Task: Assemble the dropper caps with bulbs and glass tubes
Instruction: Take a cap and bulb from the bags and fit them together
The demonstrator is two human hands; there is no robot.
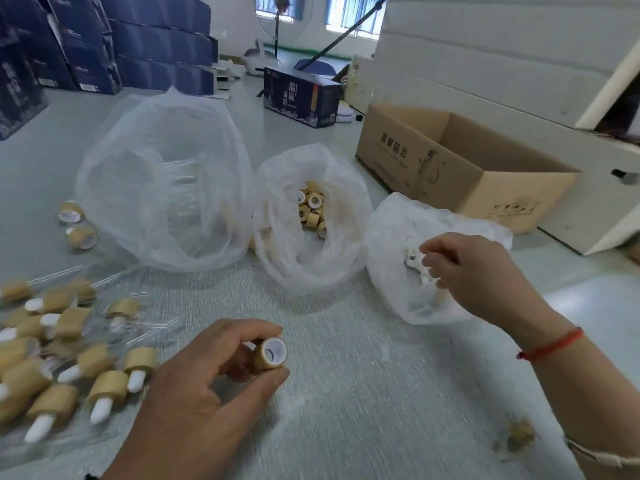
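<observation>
Left hand [207,386] is gripping a tan cap [270,354], white-lined opening facing outward. Right hand [474,271] is pinching white bulbs [415,259] inside the bag [391,237].

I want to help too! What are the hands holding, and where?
Left hand pinches a cap by its sides. Right hand pinches a white bulb in the bag.
</observation>
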